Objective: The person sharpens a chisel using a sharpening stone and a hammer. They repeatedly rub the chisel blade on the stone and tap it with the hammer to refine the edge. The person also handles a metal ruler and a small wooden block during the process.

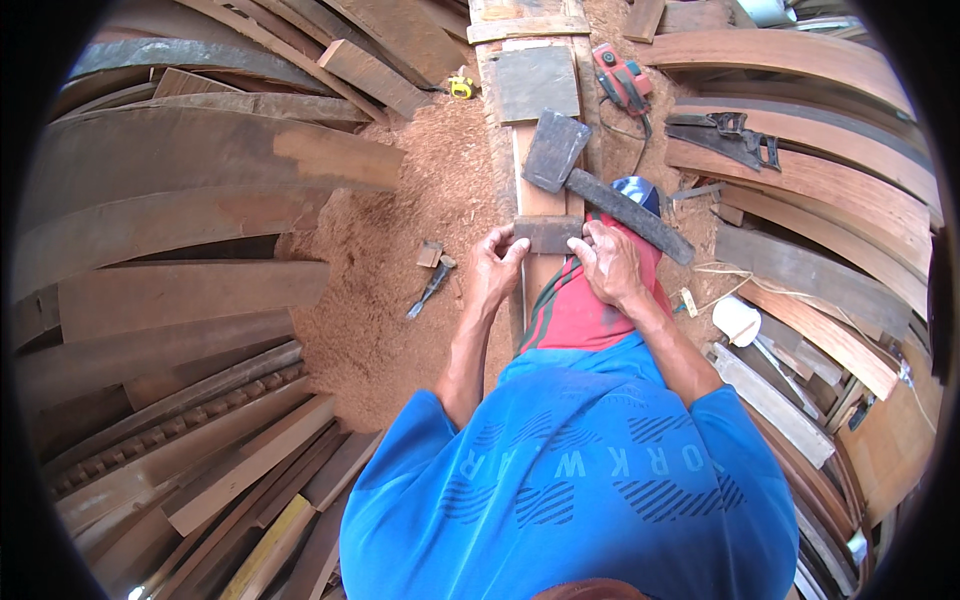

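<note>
Around the view's centre, a yellow tape measure (461,86) is seen at twelve o'clock, a red power tool (622,80) at one, black-handled saws (725,138) at two and a white container (737,320) at three; sawdust (355,345) is strewn at eight, and boards (185,300) are stacked at nine.

Bright soft light, clear centre, bowed planks (785,53), dark fisheye rim

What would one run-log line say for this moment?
left hand: holds dark block, left end | right hand: holds its right end | nearby: mallet, chisel, yellow tape measure
</note>
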`<state>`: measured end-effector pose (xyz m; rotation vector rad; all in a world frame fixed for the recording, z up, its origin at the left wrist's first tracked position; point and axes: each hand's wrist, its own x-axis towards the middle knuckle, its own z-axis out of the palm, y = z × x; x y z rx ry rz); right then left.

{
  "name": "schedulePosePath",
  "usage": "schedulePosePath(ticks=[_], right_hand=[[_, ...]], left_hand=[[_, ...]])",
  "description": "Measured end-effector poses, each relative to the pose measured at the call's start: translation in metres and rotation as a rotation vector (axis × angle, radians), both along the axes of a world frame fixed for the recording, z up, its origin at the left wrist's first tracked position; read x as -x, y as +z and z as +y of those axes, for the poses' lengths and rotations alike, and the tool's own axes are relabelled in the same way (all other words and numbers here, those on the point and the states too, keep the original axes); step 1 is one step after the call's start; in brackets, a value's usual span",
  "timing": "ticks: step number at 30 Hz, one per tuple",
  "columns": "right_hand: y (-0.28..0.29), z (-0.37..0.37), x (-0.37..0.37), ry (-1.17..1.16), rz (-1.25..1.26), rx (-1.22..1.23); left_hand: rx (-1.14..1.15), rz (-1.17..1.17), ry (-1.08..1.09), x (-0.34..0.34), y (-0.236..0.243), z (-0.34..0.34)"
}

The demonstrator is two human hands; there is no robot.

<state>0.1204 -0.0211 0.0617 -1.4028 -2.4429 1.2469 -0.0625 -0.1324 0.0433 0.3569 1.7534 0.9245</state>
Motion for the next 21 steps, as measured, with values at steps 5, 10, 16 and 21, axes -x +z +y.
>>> schedulePosePath(ticks=[5,10,16,21], right_hand=[[0.001,0.002,-0.003,0.059,0.008,0.003],[0.005,0.006,0.004,0.031,-0.094,0.076],[0.0,0.005,0.001,0.043,-0.09,0.062],[-0.005,0.002,0.0,0.033,-0.065,0.029]], left_hand=[[-0.001,0.025,-0.009,-0.001,-0.006,-0.008],[-0.026,-0.005,0.0,0.001,-0.014,-0.006],[-0.049,0.01,-0.027,0.003,-0.024,-0.009],[-0.08,0.007,-0.001,0.001,-0.024,-0.009]])
